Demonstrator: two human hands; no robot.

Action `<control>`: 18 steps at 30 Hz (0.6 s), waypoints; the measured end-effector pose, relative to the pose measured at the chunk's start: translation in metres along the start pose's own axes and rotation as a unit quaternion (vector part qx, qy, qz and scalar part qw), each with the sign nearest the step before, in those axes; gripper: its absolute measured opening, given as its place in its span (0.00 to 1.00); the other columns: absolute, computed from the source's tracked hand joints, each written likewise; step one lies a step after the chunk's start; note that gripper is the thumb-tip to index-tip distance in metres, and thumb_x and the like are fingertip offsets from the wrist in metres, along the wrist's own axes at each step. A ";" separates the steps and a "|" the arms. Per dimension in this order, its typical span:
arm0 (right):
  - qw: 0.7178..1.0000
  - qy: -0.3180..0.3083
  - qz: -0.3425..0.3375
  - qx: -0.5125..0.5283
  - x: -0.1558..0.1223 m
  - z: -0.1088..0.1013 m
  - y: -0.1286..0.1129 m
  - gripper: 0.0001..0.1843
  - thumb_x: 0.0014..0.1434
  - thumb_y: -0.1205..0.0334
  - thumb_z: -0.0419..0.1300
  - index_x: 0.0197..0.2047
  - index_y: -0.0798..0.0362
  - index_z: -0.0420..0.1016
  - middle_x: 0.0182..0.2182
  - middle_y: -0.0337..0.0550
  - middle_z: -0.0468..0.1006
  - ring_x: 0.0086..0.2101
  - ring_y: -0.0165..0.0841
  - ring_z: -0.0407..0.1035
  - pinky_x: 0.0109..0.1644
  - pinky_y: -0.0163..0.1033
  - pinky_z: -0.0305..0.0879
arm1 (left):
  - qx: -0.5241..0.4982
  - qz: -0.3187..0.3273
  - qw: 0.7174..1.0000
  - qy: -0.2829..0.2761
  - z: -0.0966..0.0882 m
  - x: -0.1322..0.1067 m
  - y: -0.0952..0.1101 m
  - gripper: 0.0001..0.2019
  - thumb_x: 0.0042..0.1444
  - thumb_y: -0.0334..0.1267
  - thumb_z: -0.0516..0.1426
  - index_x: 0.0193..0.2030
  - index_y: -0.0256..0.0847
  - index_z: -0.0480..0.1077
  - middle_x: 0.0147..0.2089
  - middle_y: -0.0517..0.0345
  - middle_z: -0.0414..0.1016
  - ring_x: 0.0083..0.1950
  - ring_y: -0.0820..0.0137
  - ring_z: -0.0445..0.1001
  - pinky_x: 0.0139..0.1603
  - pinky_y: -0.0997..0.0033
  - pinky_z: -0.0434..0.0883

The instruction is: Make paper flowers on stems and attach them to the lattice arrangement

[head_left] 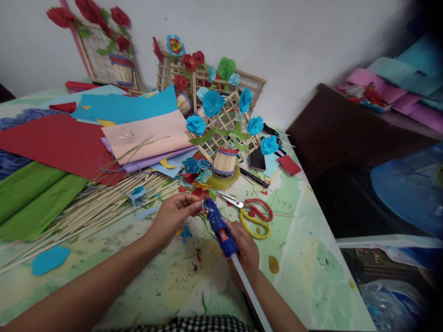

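Observation:
My right hand (245, 246) is wrapped around a blue hot glue gun (217, 222), its nozzle pointing away from me. A long white glue stick (249, 288) sticks out of the gun's rear. Close by the nozzle, my left hand (176, 213) is closed in a pinch; whatever lies between its fingertips is too small to make out. Just beyond the nozzle are blue and red paper flowers (191, 165). Scissors (247, 210) with one red and one yellow handle lie right of the gun. A blue star-shaped paper piece (186, 234) lies below my left fingers.
Behind stands a stick lattice (224, 131) with blue paper flowers and a small stick basket (224, 162). Thin sticks (93, 214), red paper (58, 145), pink sheets (148, 133) and green crepe paper (38, 198) cover the left. A phone (257, 159) and pen (254, 177) lie right.

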State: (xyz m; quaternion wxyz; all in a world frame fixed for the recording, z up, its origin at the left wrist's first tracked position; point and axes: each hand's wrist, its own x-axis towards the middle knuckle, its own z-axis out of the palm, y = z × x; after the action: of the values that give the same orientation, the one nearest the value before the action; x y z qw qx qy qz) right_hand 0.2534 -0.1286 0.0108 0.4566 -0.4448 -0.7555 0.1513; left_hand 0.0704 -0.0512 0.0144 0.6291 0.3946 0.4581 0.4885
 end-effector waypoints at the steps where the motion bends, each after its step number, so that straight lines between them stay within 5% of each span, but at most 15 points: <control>1: 1.000 -0.001 -0.003 -0.004 -0.001 0.000 0.001 0.25 0.63 0.61 0.49 0.64 0.46 0.58 0.42 0.47 0.78 0.41 0.39 0.72 0.44 0.46 0.71 | 0.001 0.000 1.000 0.000 0.000 0.000 0.000 0.08 0.43 0.38 0.67 0.29 0.37 0.76 0.25 0.59 0.76 0.26 0.75 0.71 0.30 0.76 0.69; 18: 1.000 -0.009 0.000 0.002 0.000 -0.004 0.002 0.26 0.63 0.60 0.50 0.65 0.45 0.58 0.40 0.47 0.76 0.38 0.39 0.71 0.40 0.45 0.71 | 0.008 -0.004 1.000 -0.003 0.000 0.001 0.000 0.09 0.42 0.38 0.67 0.29 0.37 0.76 0.25 0.58 0.76 0.26 0.75 0.71 0.30 0.76 0.70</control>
State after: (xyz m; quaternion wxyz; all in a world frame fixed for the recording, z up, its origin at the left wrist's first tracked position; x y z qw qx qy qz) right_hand 0.2575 -0.1285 0.0118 0.4512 -0.4422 -0.7591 0.1569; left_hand 0.0707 -0.0500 0.0141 0.6291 0.3996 0.4614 0.4813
